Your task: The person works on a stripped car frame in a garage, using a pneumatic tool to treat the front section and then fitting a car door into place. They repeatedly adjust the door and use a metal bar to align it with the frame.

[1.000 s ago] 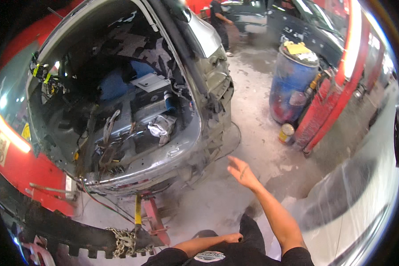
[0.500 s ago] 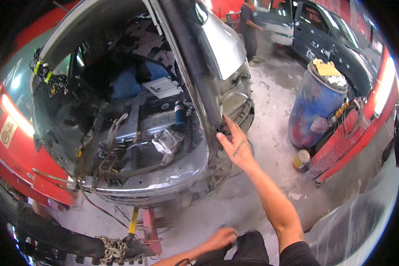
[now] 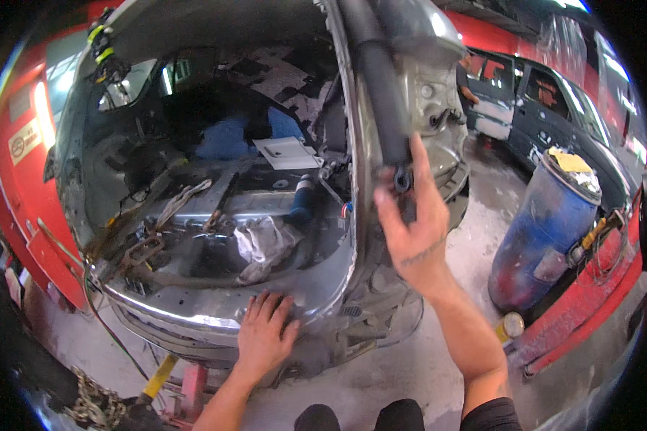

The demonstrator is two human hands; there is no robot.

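Note:
A stripped grey car body fills the left and middle, its open rear cavity full of wires, brackets and a crumpled white rag. My left hand lies flat, fingers spread, on the shiny lower sill. My right hand is raised with fingers apart, its fingertips at the lower end of a black rubber seal strip that runs down the body's right pillar. It holds nothing that I can see.
A blue drum with yellow and white material on top stands at the right, a small yellow can at its foot. A dark car is behind. A red jack and chain sit below the body.
I have moved closer to the car body. My left hand rose from near my lap onto the sill; my right hand moved up to the black seal strip.

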